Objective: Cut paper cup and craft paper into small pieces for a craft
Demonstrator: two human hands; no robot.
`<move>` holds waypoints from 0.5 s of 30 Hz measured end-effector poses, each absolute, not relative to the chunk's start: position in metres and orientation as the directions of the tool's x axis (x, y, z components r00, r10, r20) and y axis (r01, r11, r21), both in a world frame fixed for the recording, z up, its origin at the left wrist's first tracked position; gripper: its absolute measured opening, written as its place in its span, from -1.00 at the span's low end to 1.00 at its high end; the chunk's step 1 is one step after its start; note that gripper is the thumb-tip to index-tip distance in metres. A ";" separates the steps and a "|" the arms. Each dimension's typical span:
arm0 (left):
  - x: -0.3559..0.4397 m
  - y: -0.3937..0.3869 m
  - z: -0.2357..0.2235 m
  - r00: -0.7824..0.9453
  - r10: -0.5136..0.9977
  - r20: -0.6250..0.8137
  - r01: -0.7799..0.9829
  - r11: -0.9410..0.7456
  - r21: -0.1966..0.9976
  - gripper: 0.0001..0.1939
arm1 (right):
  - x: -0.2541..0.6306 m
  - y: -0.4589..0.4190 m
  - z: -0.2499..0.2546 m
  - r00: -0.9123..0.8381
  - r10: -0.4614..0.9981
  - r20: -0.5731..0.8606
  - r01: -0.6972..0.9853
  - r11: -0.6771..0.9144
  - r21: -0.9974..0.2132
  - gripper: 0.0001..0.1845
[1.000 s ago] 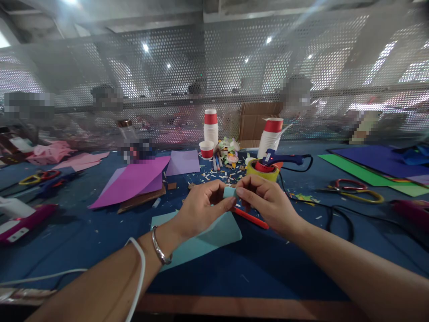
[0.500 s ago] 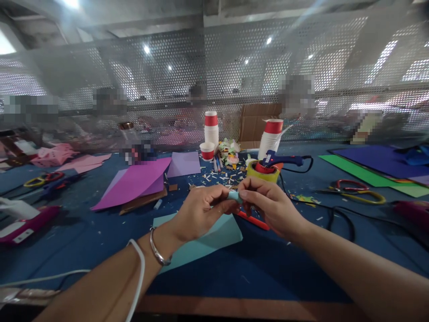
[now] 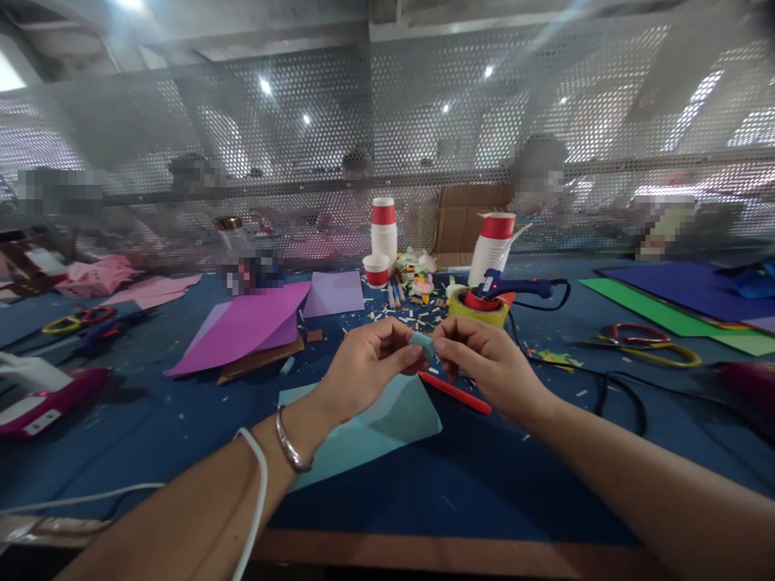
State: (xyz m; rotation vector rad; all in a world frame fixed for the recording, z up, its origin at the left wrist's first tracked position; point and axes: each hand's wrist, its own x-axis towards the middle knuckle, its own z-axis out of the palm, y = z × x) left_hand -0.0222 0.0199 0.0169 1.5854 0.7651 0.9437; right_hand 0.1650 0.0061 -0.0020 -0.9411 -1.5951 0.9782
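Observation:
Between the fingertips of both hands is a small piece of light-blue paper (image 3: 422,344), which looks curled or rolled. My left hand (image 3: 369,367) pinches its left end, thumb toward me. The right end sits in the closed fingers of my right hand (image 3: 481,363). Below them a larger light-blue sheet (image 3: 381,432) lies on the blue table, partly covered by my left hand and wrist. A red-orange stick, perhaps a pen (image 3: 457,394), rests beside the sheet, under my right hand.
Behind my right hand, a blue glue gun (image 3: 514,286) lies across a yellow tape roll (image 3: 469,308). Scissors (image 3: 651,347) and a black cable (image 3: 635,403) are at right. Stacked paper cups (image 3: 383,230) stand at the back among paper scraps. Purple sheets (image 3: 242,327) lie left.
The small blue paper has tilted between my fingers, and my left thumb has shifted up onto it. Both hands stay in nearly the same place.

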 end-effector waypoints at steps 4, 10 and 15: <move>-0.024 0.020 0.017 0.472 0.868 0.153 0.021 -0.185 0.983 -0.78 | 0.164 0.006 -0.002 -0.199 0.907 0.372 0.176 0.406 -0.897 -0.78; -0.025 0.016 0.018 0.488 0.864 0.122 0.131 -0.211 0.969 -0.81 | 0.163 0.005 -0.001 -0.212 0.888 0.408 0.238 0.451 -0.860 -0.82; -0.020 0.011 0.023 0.451 0.882 0.138 0.011 -0.160 0.987 -0.82 | 0.165 0.001 0.000 -0.222 0.860 0.459 0.326 0.510 -0.796 -0.87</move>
